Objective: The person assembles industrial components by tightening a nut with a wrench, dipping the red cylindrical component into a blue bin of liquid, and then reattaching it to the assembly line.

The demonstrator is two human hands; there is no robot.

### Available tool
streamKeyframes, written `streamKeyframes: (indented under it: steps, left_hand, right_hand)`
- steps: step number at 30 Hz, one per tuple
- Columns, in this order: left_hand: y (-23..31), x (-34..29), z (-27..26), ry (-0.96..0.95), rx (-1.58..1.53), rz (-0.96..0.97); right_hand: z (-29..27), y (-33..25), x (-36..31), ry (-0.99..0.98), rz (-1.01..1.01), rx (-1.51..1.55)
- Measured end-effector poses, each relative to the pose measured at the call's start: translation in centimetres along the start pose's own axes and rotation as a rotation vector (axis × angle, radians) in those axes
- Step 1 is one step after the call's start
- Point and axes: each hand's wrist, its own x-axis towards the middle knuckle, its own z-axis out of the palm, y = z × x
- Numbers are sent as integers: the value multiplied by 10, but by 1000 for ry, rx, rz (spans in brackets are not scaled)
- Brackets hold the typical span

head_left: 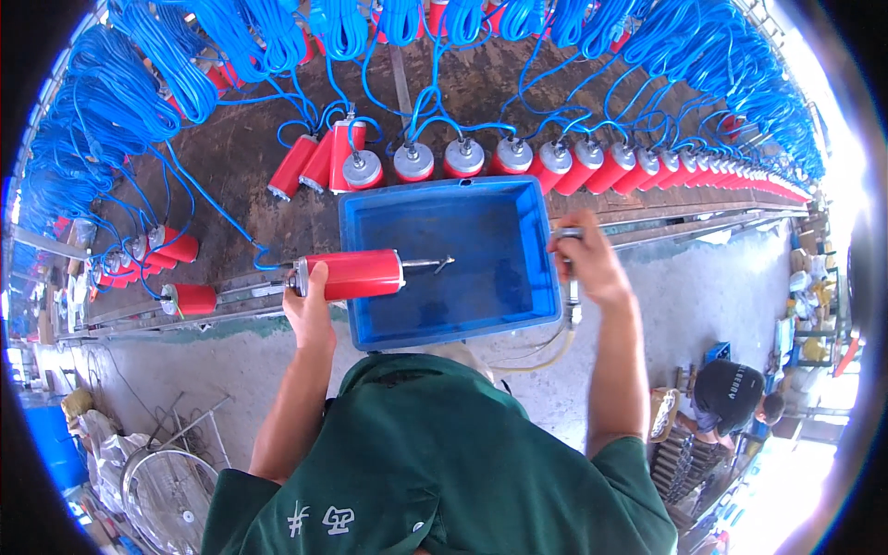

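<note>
My left hand (pixel 312 310) is wrapped round the grey-capped end of a red cylinder (pixel 356 274), which lies level above a blue plastic bin (pixel 444 335). From the cylinder's right end a thin metal rod (pixel 425 263) sticks out over the bin, with a small crosspiece at its tip. A blue cable (pixel 217 215) runs from its capped end. Just beyond the bin's right rim, my right hand (pixel 590 259) is closed on a small metallic hand tool (pixel 568 233), slightly blurred and mostly hidden by the fingers. A hose fitting (pixel 574 310) hangs below that hand.
Red cylinders with grey caps (pixel 413 163) line the dark workbench (pixel 250 166) in a long row. Bundled blue cables (pixel 162 65) hang beyond them. A pale hose (pixel 541 365) trails below the bin. At the lower right, a person (pixel 726 400) bends over metal parts; a wheeled frame (pixel 171 486) stands lower left.
</note>
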Motion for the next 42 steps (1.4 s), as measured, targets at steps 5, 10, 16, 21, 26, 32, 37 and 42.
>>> streamKeyframes:
  steps: [5,10,16,21,26,32,37,42]
  left_hand:
    - [8,-28,55,-118,61,-92]
    - [-37,-38,118,-165,-20,-457]
    - [-83,-21,140,-107,36,-522]
    - [-97,-7,135,-104,-7,-614]
    - [-114,-1,113,-148,-1,-656]
    - [-90,-25,97,-213,-16,-702]
    - [-56,-50,97,-382,96,-625]
    - [-65,-47,86,-493,201,-629]
  right_hand:
    - [-66,-50,-42,202,-347,4]
    - [-143,125,-37,31,398,211]
    - [-164,188,-53,338,358,-305]
    - [-194,225,-19,399,108,-656]
    - [-200,236,58,411,-96,-896]
    - [-167,212,115,477,-151,-808]
    - [-153,226,118,429,-150,-1113]
    - [-123,211,89,540,-137,-1115]
